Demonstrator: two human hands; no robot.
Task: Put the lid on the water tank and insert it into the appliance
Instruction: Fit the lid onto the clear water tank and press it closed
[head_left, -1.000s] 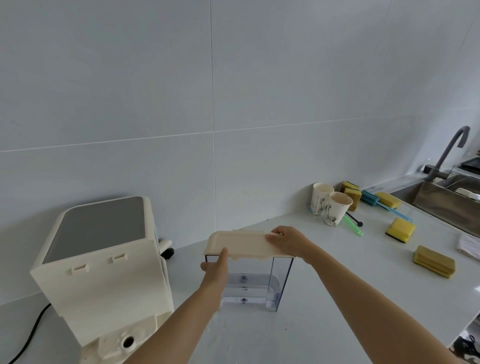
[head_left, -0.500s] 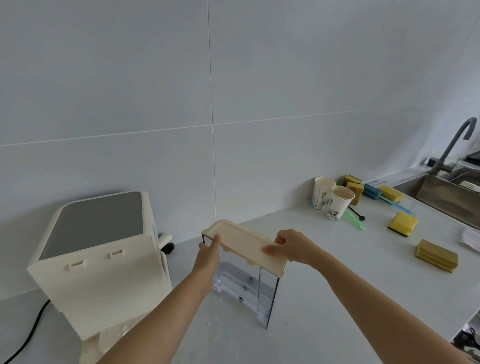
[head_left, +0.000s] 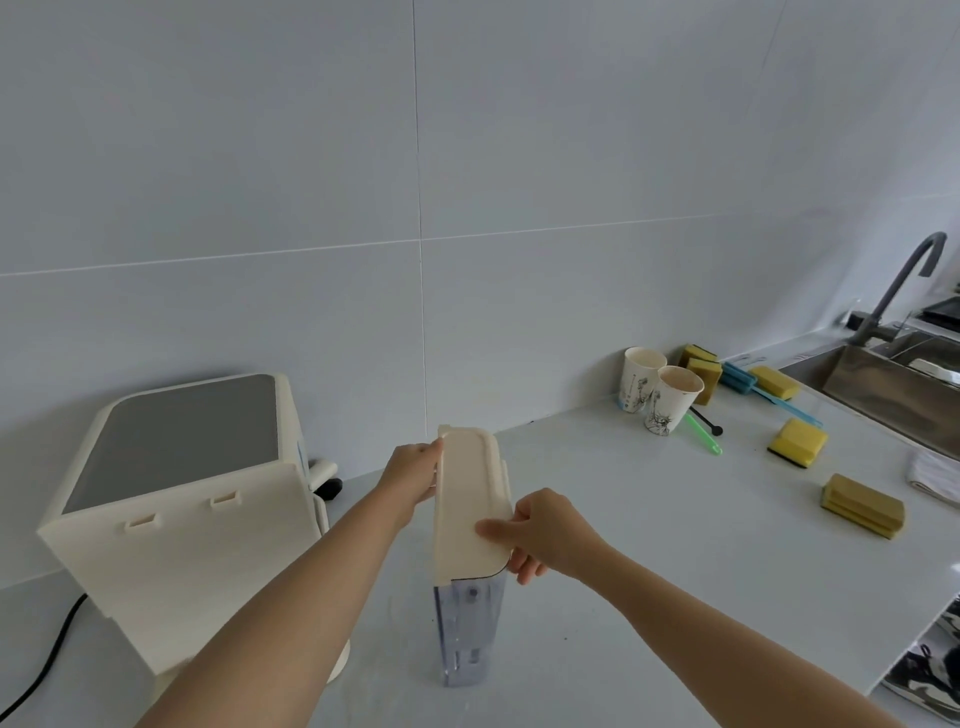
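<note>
A clear plastic water tank (head_left: 467, 629) with a cream lid (head_left: 467, 499) on top is held upright above the white counter, its narrow end toward me. My left hand (head_left: 413, 470) grips the far end of the lid. My right hand (head_left: 545, 535) holds the near end, thumb on top and fingers under the rim. The cream appliance (head_left: 176, 525) with a grey top stands to the left, tilted, its back panel facing me; the tank is just right of it, apart from it.
A black power cord (head_left: 47, 660) runs off the appliance at lower left. Two paper cups (head_left: 657, 397), several yellow sponges (head_left: 797, 441), a green stick and blue brushes lie at the right. A steel sink (head_left: 893, 395) with a grey faucet is at far right.
Both hands have turned the lidded tank about a quarter turn, from broadside to end-on, and shifted it slightly toward the appliance.
</note>
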